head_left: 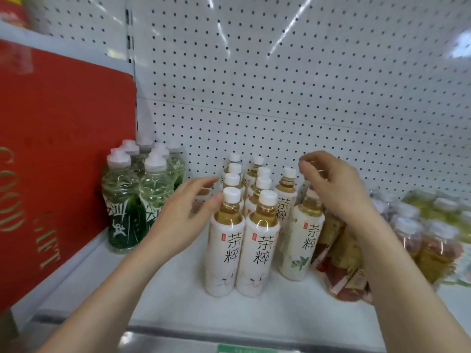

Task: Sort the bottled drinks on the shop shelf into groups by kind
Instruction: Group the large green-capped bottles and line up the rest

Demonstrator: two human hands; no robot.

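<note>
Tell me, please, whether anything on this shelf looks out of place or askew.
Yes. The white-label bottle under the right hand leans rightward, unlike the upright tea rows beside it, and the red-labelled bottles further right lie jumbled.

Bright, even, cool white light from above. Long white glare streaks on pegboard back panel [280, 85], far top; blown-out patch at far right top. Faint soft shadows on shelf [178, 289] beside bottles. Pale sheen on red box [63, 149], left. White-label tea bottles [257, 240] at centre sharp, print legible. Right hand [339, 184] smeared by motion blur, fingers [305, 161] indistinct. Wrapped bottles at right [420, 230] soft and smeared. Wide-angle bowing: panel seam curves, edges stretch.
</note>
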